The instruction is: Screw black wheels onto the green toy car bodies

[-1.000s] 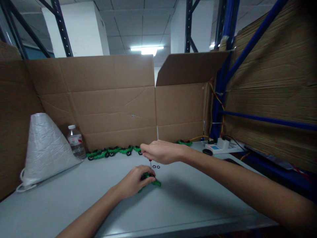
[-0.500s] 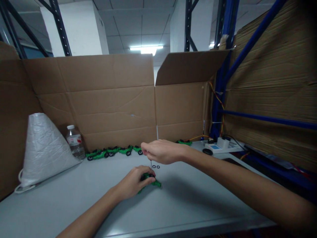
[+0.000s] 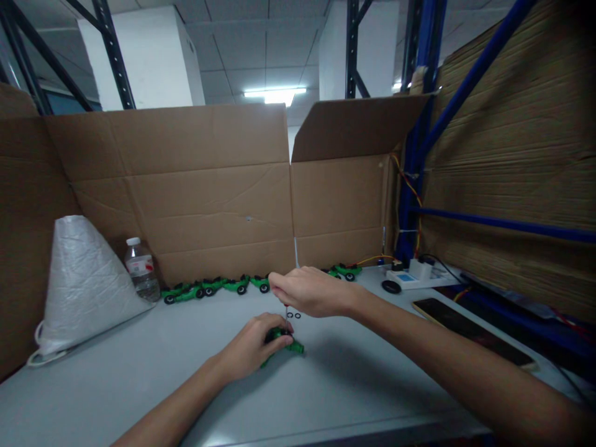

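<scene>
On the counter [image 3: 116, 360], the left hand [image 3: 256, 341] pinches a green toy vehicle [image 3: 295, 348] while the right hand [image 3: 310, 290], fingers closed above it, grips a slender tool [image 3: 287, 316], tip hidden. Good practice calls for upright alignment, steady pressure and a firmly braced vehicle.

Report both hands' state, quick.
Left hand: closed on the green toy car, against the table.
Right hand: closed around a thin screwdriver, tip down at the car.
</scene>
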A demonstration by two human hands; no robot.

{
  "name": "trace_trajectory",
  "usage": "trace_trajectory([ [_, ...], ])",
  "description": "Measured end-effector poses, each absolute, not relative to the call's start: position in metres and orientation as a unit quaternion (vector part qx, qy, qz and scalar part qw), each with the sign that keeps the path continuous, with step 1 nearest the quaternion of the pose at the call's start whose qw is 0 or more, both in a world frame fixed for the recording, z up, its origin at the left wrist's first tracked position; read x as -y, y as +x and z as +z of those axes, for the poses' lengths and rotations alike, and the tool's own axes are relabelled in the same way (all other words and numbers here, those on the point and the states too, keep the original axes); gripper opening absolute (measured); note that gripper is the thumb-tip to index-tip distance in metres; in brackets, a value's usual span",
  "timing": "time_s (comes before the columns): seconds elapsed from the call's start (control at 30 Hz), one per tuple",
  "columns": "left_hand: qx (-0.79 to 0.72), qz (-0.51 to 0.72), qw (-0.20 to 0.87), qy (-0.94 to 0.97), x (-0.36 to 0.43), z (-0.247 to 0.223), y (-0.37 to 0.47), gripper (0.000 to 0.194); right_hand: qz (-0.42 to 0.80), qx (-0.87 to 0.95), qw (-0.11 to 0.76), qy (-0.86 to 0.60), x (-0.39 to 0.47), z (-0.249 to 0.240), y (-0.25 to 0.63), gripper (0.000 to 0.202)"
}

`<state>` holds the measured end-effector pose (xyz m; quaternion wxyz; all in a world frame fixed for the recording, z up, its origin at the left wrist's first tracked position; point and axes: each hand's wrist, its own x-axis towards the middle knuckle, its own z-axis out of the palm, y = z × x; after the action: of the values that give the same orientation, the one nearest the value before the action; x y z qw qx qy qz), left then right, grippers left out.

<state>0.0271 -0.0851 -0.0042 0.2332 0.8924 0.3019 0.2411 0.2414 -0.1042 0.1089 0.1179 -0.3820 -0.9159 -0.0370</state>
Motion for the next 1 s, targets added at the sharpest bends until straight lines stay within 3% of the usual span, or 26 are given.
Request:
trace_trajectory([
  [0.1,-0.308,0.242,0.228,0.891,0.085,-0.006,0.027,0.028,-0.029,0.913,0.149,-0.38,0.103,0.105,0.242,0.016],
  [0.27,-0.313,0.248,0.227,0.888,0.084,-0.008,0.027,0.03,-0.028,0.903,0.159,-0.398,0.101,0.099,0.242,0.024],
  [0.37,-0.315,0.249,0.23,0.887,0.083,-0.009,0.027,0.031,0.0,0.907,0.219,-0.359,0.102,0.093,0.244,0.012],
  [0.57,-0.327,0.246,0.228,0.883,0.083,-0.009,0.028,0.03,0.064,0.89,0.331,-0.308,0.093,0.074,0.245,0.007],
  [0.67,-0.333,0.243,0.232,0.881,0.084,-0.006,0.029,0.031,0.098,0.873,0.398,-0.264,0.084,0.062,0.243,0.014],
  [1.0,-0.328,0.252,0.23,0.881,0.085,-0.004,0.033,0.036,0.412,0.734,0.503,-0.194,0.076,0.031,0.229,0.031],
])
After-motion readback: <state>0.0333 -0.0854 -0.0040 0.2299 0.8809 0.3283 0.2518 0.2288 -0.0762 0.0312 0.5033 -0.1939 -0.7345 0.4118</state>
